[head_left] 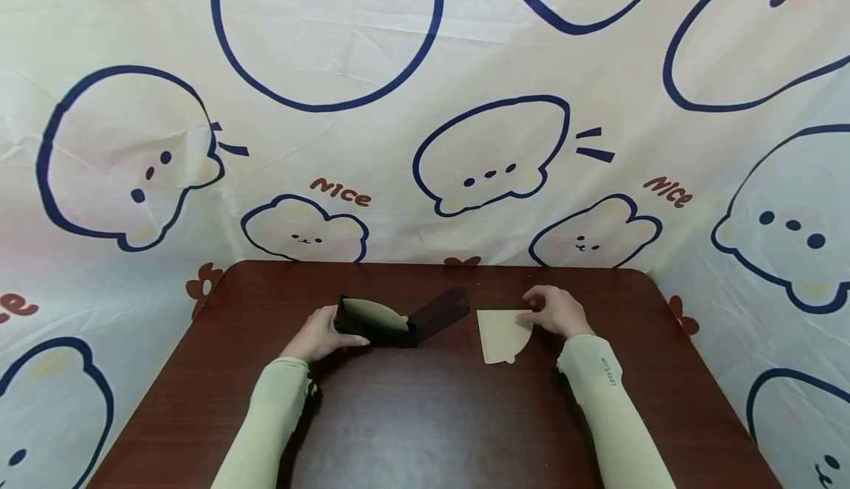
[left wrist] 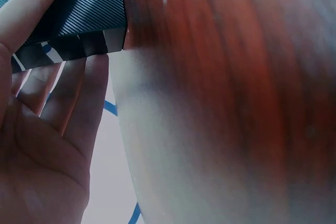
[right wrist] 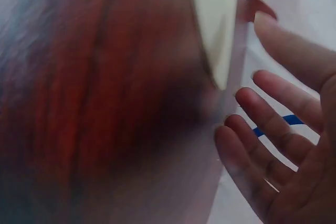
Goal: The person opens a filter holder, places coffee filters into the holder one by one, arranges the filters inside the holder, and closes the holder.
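Note:
My left hand [head_left: 321,334] grips the left end of a small black box [head_left: 392,338] on the table. In the left wrist view the thumb lies across the box's finely ribbed black face [left wrist: 89,3], with fingers against another side. Its lid [head_left: 441,316] stands open to the right, and a cream piece with a curved edge [head_left: 372,313] shows inside. To the right lies a flat cream card [head_left: 501,334] with a rounded corner and a small tab. My right hand [head_left: 558,312] is at the card's right edge; in the right wrist view its loosely bent fingers [right wrist: 252,140] stand apart from the card.
The dark reddish-brown wooden table [head_left: 425,415] has rounded far corners. Behind it and at both sides hangs a pale cloth [head_left: 392,142] printed with blue-outlined cartoon animals.

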`<action>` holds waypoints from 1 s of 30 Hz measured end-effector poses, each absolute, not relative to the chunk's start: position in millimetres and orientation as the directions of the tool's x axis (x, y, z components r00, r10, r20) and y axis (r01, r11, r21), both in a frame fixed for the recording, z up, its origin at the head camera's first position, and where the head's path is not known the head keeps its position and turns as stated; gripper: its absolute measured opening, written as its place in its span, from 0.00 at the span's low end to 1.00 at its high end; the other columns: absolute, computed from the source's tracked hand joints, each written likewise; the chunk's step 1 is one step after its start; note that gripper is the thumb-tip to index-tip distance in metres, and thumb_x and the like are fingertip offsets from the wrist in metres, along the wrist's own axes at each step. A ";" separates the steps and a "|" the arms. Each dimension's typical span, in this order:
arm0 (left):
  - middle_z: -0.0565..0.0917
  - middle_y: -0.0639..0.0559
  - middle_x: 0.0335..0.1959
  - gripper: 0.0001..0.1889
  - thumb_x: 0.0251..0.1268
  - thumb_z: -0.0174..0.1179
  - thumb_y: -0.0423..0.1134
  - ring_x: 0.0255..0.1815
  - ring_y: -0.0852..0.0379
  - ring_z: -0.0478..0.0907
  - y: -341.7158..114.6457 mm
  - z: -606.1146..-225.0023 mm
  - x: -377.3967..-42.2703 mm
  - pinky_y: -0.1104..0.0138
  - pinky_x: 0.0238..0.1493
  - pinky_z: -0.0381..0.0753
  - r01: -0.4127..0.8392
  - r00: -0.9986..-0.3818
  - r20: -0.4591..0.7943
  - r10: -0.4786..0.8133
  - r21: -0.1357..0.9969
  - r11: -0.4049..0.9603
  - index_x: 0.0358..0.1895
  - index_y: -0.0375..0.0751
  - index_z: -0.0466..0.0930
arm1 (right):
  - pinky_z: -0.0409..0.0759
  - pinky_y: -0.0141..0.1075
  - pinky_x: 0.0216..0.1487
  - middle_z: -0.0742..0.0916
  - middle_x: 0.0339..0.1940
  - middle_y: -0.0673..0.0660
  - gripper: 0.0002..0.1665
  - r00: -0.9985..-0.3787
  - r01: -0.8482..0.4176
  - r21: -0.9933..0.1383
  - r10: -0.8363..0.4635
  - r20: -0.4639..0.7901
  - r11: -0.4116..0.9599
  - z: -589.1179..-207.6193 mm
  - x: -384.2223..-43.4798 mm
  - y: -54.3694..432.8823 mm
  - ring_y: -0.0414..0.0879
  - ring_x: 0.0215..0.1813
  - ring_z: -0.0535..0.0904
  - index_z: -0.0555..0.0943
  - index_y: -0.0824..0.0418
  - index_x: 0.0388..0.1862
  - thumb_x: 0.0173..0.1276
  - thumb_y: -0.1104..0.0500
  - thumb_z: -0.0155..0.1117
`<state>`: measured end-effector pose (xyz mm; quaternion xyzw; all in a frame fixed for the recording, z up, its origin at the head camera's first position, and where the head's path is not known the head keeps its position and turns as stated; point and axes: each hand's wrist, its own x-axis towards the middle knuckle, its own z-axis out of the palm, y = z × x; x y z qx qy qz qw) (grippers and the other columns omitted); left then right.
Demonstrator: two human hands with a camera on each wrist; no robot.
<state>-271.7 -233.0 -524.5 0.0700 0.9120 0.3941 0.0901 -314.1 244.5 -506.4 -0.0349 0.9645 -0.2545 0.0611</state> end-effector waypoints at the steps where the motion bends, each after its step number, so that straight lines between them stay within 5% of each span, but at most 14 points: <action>1: 0.86 0.49 0.54 0.29 0.51 0.81 0.55 0.56 0.47 0.80 -233.0 -524.7 -271.7 0.46 0.59 0.79 0.059 -0.974 -0.108 0.200 0.731 0.680 0.55 0.47 0.84 | 0.78 0.55 0.55 0.86 0.53 0.61 0.29 -0.988 -0.034 -0.492 -0.102 -0.113 0.870 -509.0 -314.8 244.9 0.55 0.51 0.80 0.85 0.58 0.57 0.60 0.48 0.82; 12: 0.87 0.54 0.45 0.27 0.49 0.82 0.54 0.46 0.53 0.80 -232.4 -525.3 -272.3 0.53 0.54 0.80 0.062 -0.971 -0.107 0.213 0.751 0.658 0.51 0.50 0.85 | 0.77 0.52 0.51 0.80 0.55 0.64 0.26 -0.980 -0.068 -0.470 -0.148 -0.135 0.880 -519.2 -321.2 243.8 0.56 0.48 0.75 0.85 0.57 0.45 0.52 0.50 0.87; 20: 0.87 0.51 0.51 0.28 0.50 0.81 0.54 0.54 0.49 0.81 -233.3 -524.6 -272.8 0.48 0.58 0.80 0.068 -0.972 -0.102 0.212 0.741 0.668 0.54 0.48 0.84 | 0.75 0.48 0.47 0.81 0.50 0.62 0.26 -0.979 -0.051 -0.487 -0.140 -0.147 0.872 -519.4 -323.7 242.6 0.55 0.46 0.74 0.82 0.57 0.42 0.50 0.51 0.88; 30: 0.87 0.54 0.48 0.27 0.50 0.81 0.54 0.49 0.53 0.80 -234.5 -525.4 -273.1 0.51 0.56 0.80 0.078 -0.973 -0.090 0.215 0.743 0.665 0.52 0.49 0.85 | 0.72 0.41 0.36 0.81 0.41 0.58 0.24 -0.978 -0.004 -0.499 -0.107 -0.179 0.866 -517.0 -321.5 236.7 0.52 0.37 0.74 0.79 0.57 0.40 0.52 0.56 0.87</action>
